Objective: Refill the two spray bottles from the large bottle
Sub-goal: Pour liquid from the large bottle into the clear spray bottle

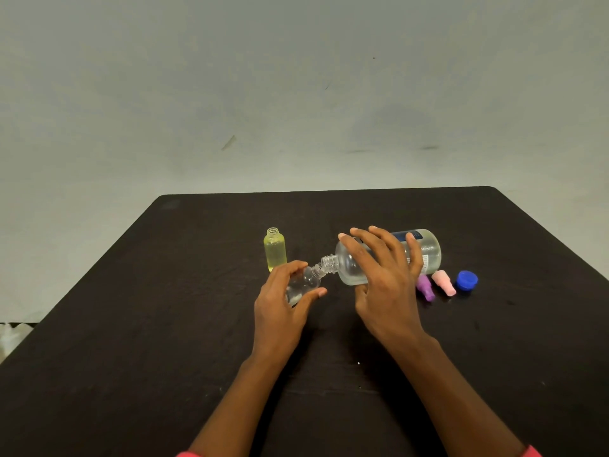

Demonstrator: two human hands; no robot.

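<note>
Large bottle [428, 252]: tipped, your right fingers [379, 245] wrapped round it.
Clear spray bottle [308, 278]: filling, left fingers [290, 269] gripping.
Yellow spray bottle [274, 250]: open, fill unclear.

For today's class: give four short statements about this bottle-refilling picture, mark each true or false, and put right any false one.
1. The left hand holds the small clear plastic bottle tilted. True.
2. The small yellow plastic bottle lies on its side. False: it stands upright, uncapped.
3. The right hand holds the large clear bottle with a blue label, its mouth at the small clear bottle's neck. True.
4. The round blue cap is screwed onto the large bottle. False: it lies on the dark table, beside the pink spray top.
</note>
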